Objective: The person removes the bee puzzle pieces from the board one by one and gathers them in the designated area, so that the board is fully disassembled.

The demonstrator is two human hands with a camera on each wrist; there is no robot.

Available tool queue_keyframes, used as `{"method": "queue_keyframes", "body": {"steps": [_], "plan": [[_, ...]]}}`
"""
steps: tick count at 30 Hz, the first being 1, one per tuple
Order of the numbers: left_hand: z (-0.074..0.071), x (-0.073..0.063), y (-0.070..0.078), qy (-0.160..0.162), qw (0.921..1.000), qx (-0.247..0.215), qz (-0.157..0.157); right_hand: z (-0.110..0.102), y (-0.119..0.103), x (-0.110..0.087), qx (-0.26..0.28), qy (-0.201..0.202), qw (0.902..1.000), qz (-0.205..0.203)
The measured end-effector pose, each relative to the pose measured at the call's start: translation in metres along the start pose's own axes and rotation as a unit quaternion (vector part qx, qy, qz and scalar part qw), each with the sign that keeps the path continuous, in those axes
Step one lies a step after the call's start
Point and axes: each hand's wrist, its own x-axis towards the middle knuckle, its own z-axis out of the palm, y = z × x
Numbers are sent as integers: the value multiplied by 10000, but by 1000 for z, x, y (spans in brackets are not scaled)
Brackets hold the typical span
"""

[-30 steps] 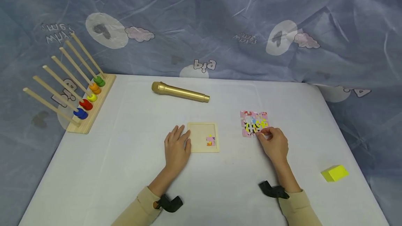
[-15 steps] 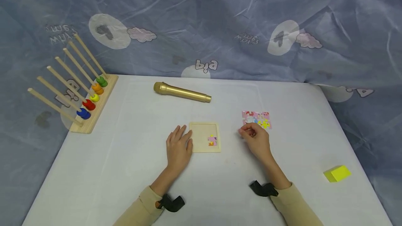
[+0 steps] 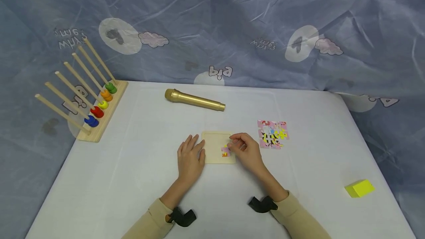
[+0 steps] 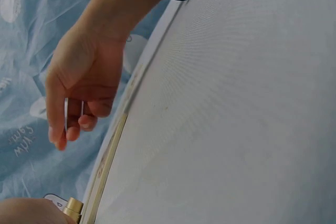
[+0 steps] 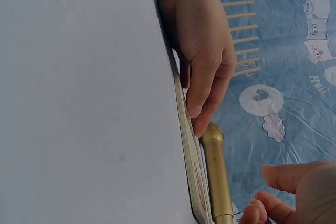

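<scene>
A shallow square wooden puzzle tray (image 3: pixel 211 158) lies on the table, with a small pink and yellow puzzle piece (image 3: pixel 225 152) at its lower right. My left hand (image 3: pixel 190 159) rests flat beside it, fingers extended, the fingertips and thumb touching the tray's left edge. Over the tray's right edge is my right hand (image 3: pixel 247 154), its thumb and fingers pinching a thin puzzle piece (image 4: pixel 66 114). That piece shows edge-on in the left wrist view; its picture is hidden. Further right lies a group of puzzle pieces (image 3: pixel 270 132) with a gap at its lower right corner.
A gold microphone (image 3: pixel 196 100) lies behind the tray. At the left stands a wooden peg rack (image 3: pixel 101 124) with coloured beads on several upright pegs. A yellow block (image 3: pixel 359 188) sits near the right edge. Behind the table hangs a patterned blue-grey cloth (image 3: pixel 186 6).
My right hand has lifted a piece from the lower right of the puzzle group and carried it left to the tray's right edge. The left hand has stayed by the tray.
</scene>
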Motion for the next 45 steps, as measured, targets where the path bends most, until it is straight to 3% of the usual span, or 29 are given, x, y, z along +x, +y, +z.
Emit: {"method": "queue_keyframes", "body": {"steps": [12,17,26,39,45], "plan": [[0,-1,1,-59,10000,-31,-73,8,9,-3,-143,-271,9994,-149],[-1,0,1,-45,10000,-22,-55,6,10,-3,-519,-457,9974,-221],[-1,0,3,-3,10000,-23,-41,3,4,-4,-1107,-861,9901,28],[0,1,1,28,10000,-40,-13,6,1,-2,-1225,-801,9890,227],[0,1,1,-31,10000,-67,-53,5,2,-2,-1135,-750,9907,102]]}}
